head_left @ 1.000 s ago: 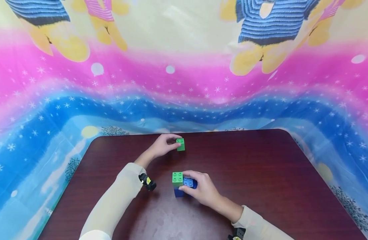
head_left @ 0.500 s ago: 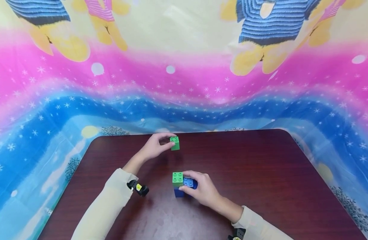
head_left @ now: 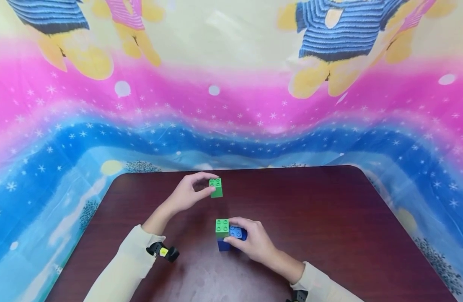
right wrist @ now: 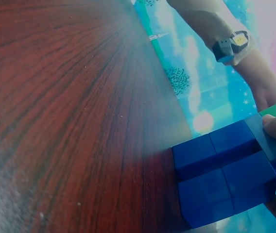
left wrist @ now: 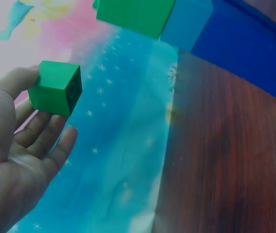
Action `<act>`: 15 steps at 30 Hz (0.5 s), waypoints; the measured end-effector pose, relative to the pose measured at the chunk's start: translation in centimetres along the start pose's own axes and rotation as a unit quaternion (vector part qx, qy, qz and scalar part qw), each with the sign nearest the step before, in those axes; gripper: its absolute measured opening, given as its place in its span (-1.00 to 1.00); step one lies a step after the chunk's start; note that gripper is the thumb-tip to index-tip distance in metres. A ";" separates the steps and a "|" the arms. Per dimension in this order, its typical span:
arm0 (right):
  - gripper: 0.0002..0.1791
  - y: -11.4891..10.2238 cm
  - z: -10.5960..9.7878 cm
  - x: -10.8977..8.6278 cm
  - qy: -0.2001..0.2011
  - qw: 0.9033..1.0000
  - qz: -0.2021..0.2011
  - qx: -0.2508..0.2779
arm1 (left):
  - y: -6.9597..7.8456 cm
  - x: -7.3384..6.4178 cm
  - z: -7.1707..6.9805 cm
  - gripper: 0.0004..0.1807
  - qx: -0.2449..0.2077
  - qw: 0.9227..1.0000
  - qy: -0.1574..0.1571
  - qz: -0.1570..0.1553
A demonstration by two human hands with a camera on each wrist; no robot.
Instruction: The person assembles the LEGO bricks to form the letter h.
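My left hand (head_left: 184, 195) pinches a green toy building block (head_left: 216, 192) with studs on top, held above the far part of the table. In the left wrist view the same green block (left wrist: 54, 92) sits between the thumb and fingertips. My right hand (head_left: 257, 242) grips a stack of blocks nearer to me. At the stack's left a second green block (head_left: 222, 225) stands highest, beside a lighter blue block (head_left: 236, 231). Dark blue blocks (right wrist: 208, 194) form the lower part, two columns in the right wrist view. The right fingers partly cover the stack.
A dark reddish-brown wooden table (head_left: 314, 235) lies under both hands. Behind its far edge hangs a printed cloth (head_left: 246, 109) in pink, blue and cream. Both wrists carry small black cameras, such as the left wrist camera (head_left: 163, 251).
My left hand has moved left and somewhat toward me with the green block in its fingers. The right hand keeps its hold on the stack in nearly the same place.
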State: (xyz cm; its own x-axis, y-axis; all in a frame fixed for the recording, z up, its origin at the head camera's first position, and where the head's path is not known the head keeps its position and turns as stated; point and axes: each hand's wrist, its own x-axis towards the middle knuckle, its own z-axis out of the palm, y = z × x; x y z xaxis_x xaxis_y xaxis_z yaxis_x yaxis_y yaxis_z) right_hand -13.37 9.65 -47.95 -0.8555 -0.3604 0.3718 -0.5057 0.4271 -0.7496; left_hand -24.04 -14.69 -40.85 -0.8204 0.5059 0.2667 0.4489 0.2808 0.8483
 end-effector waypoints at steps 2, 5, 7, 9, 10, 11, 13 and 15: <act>-0.53 0.0 0.0 0.0 0.000 1.000 -0.001 0.000 | 0.3 -0.5 0.0 -0.63 0.004 1.000 -0.002 0.010; -0.53 0.0 0.0 0.1 0.000 1.000 -0.003 -0.001 | 0.9 -1.2 0.0 -0.64 0.013 1.000 -0.005 0.024; -0.53 0.0 0.0 0.1 0.000 1.000 -0.002 0.000 | 1.2 -1.7 0.2 -0.64 0.014 0.999 -0.009 0.033; -0.53 0.0 0.0 0.1 0.001 1.000 -0.003 0.001 | 1.6 -2.0 0.4 -0.64 0.013 0.999 -0.012 0.041; -0.54 0.0 0.1 0.1 0.001 1.000 -0.004 0.002 | 1.7 -2.2 0.5 -0.63 0.012 0.999 -0.012 0.047; -0.54 0.0 0.1 0.1 0.002 1.000 -0.004 0.003 | 1.9 -2.4 0.7 -0.63 0.011 0.999 -0.013 0.050; -0.53 0.1 0.1 0.0 0.003 1.000 -0.005 0.004 | 2.1 -2.8 0.9 -0.62 0.013 0.998 -0.014 0.058; -0.53 0.1 0.1 0.0 0.003 1.000 -0.007 0.005 | 2.3 -3.2 1.2 -0.62 0.018 0.998 -0.016 0.064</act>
State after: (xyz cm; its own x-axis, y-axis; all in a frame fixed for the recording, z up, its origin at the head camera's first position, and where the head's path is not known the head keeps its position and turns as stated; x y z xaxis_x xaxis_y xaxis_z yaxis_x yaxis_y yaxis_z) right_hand -13.47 9.62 -48.09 -0.8489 -0.3612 0.3859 -0.5168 0.4138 -0.7495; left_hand -19.99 -14.64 -40.32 -0.7447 0.5645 0.3560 0.5615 0.2418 0.7913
